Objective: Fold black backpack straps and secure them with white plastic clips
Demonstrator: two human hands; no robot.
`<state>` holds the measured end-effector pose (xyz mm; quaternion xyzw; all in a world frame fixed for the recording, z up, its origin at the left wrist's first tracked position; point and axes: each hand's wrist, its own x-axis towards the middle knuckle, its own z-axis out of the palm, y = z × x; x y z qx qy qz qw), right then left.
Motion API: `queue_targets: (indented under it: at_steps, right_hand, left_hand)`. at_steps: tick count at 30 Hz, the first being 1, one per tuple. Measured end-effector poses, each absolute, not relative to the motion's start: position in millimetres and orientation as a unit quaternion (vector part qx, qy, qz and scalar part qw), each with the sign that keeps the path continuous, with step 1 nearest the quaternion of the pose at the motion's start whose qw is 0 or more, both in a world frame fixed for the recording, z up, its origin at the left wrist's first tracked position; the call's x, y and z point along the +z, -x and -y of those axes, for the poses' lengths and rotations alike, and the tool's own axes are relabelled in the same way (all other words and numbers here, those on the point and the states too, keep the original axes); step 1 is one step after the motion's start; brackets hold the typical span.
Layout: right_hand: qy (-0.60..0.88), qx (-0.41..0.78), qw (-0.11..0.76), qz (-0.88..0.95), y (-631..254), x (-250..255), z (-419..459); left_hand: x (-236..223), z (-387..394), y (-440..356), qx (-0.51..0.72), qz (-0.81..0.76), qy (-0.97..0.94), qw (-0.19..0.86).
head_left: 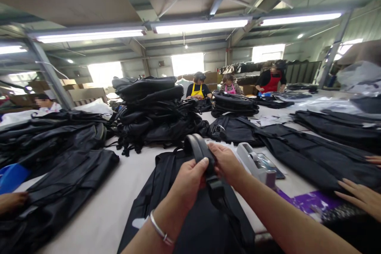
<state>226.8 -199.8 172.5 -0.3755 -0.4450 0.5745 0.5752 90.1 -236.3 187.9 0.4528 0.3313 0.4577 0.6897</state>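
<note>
Head view over a long worktable [119, 202]. I see the left hand [190, 184], a silver bangle [160, 231] at its wrist, curled closed around the padded black strap [200, 147], thumb pressed on the strap's upper face. The right hand [226, 161] is likewise closed, its fingers pinching the same strap just beside the left thumb, so that the strap arches up and away from both hands. Where the strap runs down between the hands it meets a black buckle [214, 184], which I see partly covered by the left hand. The strap belongs to the black backpack [196, 222] lying flat on the table directly below the hands, near the table's front edge. Just right of the right hand stands a grey tape dispenser [256, 162], close to but apart from the wrist. A tall pile of black backpacks [151, 111] occupies the middle of the table behind the strap; flatter black bags [56, 182] lie to the left, and more [312, 154] to the right. A co-worker's hand [361, 196] rests on the right edge, another person's hand [12, 201] at the left edge. Three people in aprons [198, 87] work at the far end.
</note>
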Motion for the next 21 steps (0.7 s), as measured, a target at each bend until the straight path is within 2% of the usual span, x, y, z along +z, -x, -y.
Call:
queue_targets:
  at_steps: [2,5,11,16,21]
  right_hand:
    - [0.412,0.509,0.581,0.484,-235.1,167.9,206.0]
    - [0.460,0.396,0.537,0.586,-244.2,157.5,224.5]
    - [0.481,0.221,0.472,0.705,-240.8,143.5,257.1]
    - [0.488,0.174,0.490,0.701,-241.2,145.7,255.0]
    - [0.500,0.233,0.451,0.701,-238.9,137.2,255.1]
  left_hand:
    - [194.0,221.2,-81.9,0.511,-0.363,-0.414,0.660]
    - [198.2,200.9,-71.8,0.555,-0.388,-0.368,0.637]
    - [191.4,186.4,-84.0,0.586,-0.368,-0.281,0.665]
    - [187.1,186.1,-95.6,0.572,-0.361,-0.203,0.708]
    - [177.0,183.8,-102.2,0.559,-0.380,-0.175,0.716]
